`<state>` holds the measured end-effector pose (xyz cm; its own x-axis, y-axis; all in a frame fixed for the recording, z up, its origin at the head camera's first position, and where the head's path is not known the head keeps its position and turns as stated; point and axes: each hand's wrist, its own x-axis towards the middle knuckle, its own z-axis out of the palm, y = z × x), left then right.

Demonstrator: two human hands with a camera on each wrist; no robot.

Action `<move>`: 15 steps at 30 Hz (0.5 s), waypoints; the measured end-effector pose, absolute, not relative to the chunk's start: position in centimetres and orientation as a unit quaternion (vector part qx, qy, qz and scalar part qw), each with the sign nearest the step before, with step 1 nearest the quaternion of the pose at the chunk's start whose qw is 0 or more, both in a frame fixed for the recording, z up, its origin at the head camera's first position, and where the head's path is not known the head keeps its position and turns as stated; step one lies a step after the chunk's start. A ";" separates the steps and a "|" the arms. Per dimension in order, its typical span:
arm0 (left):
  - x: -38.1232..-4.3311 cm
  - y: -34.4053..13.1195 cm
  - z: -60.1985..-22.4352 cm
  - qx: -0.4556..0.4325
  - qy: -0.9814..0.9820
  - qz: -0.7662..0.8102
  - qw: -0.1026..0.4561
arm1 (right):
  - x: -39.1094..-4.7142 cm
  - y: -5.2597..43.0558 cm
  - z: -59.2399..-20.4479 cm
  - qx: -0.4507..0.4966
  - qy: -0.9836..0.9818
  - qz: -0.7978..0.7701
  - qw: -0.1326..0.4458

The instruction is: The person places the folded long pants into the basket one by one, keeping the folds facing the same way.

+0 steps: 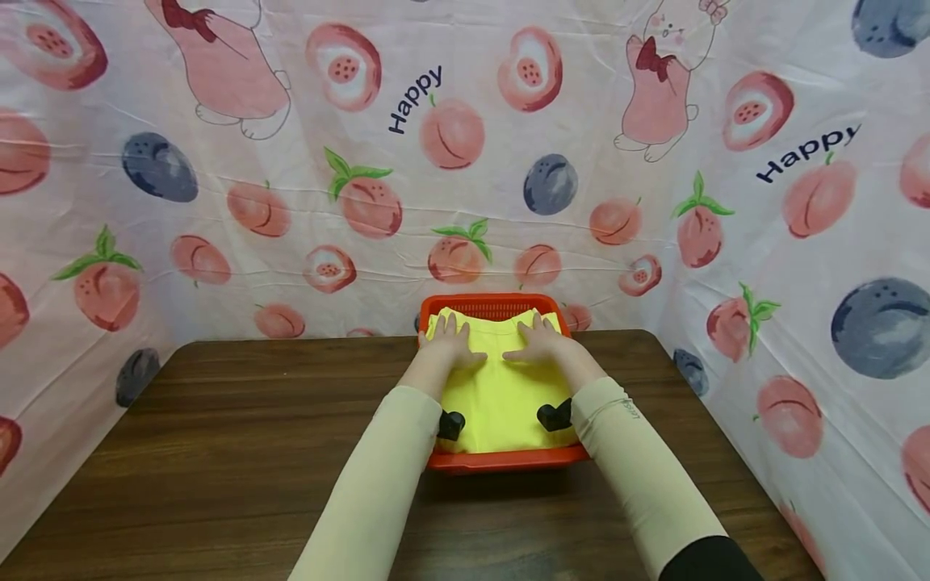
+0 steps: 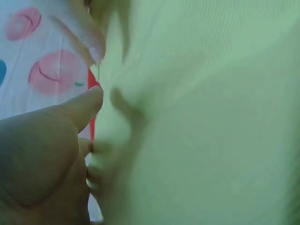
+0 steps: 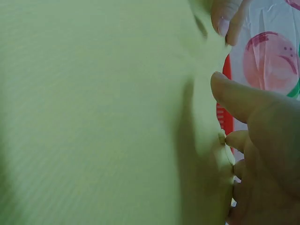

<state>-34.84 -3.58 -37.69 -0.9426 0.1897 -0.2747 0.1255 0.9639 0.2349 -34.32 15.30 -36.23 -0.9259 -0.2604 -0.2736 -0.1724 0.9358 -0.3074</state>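
A yellow garment [image 1: 500, 403] with a curved, seamed upper edge lies spread flat in a red plastic basket [image 1: 508, 461]. My left hand [image 1: 449, 349] rests on its upper left part, fingers spread and pointing away from me. On the upper right part lies my right hand [image 1: 545, 343], its fingers spread in the same way. Both thumbs point inward across the cloth. Close up in the left wrist view, the left thumb [image 2: 89, 105] and fingertips touch the fabric. The right thumb [image 3: 234, 96] is at the fabric in the right wrist view. Most of the basket's inside is hidden under the garment.
The basket stands on a dark brown wooden table [image 1: 240, 452], near its far edge. A white curtain [image 1: 465, 194] printed with peaches and rabbits hangs behind the table and along its sides. Black wrist mounts [image 1: 555, 415] sit under both wrists, over the garment.
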 end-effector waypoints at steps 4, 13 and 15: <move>-36.4 -3.9 -39.5 0.075 0.978 0.113 0.161 | -34.4 15.5 -36.8 -0.104 0.972 -0.134 0.162; -36.2 -4.4 -40.0 0.067 0.977 0.123 0.163 | -34.7 15.7 -37.3 -0.104 0.973 -0.121 0.168; -35.6 -4.4 -39.4 0.070 0.977 0.123 0.157 | -34.7 15.7 -37.4 -0.107 0.973 -0.119 0.167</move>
<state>-35.56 -4.37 -39.38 -0.9407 0.1753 -0.2904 0.0976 0.9598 0.2630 -34.74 15.72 -37.35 -0.9213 -0.2487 -0.2988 -0.1693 0.9485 -0.2677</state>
